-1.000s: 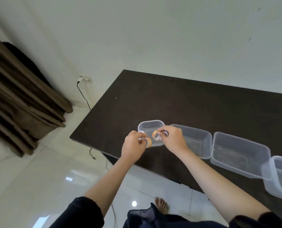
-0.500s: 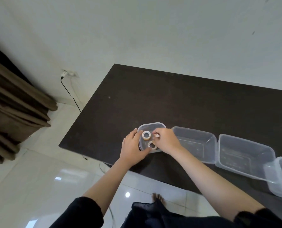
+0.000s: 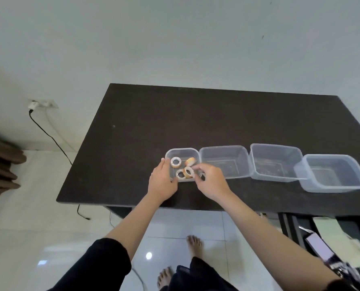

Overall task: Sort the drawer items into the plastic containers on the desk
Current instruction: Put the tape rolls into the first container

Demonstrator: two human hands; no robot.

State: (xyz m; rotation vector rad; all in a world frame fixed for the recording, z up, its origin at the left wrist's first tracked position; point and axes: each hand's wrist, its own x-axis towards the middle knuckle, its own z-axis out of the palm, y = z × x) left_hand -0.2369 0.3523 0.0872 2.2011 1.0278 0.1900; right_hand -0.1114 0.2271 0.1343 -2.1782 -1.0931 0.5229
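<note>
A small clear container (image 3: 182,151) stands at the left end of a row on the dark desk (image 3: 196,118). Several tape rolls lie inside it: a white one (image 3: 176,162), a tan one (image 3: 190,161), and another (image 3: 179,174) near the front. My left hand (image 3: 162,181) rests open against the container's left wall, with its thumb at the front edge. My right hand (image 3: 210,181) reaches in from the right. Its fingertips pinch a tilted tape roll (image 3: 188,172) that stands on edge inside the container.
Three larger clear containers (image 3: 224,161) (image 3: 275,162) (image 3: 334,173) continue the row to the right; I see nothing in them. An open drawer (image 3: 330,244) with items sits below the desk's right front. A black cable (image 3: 48,135) hangs from a wall socket on the left.
The view has swung to face the desk squarely. More tape rolls now lie in the small container. My left hand has let go of its roll and rests beside the container.
</note>
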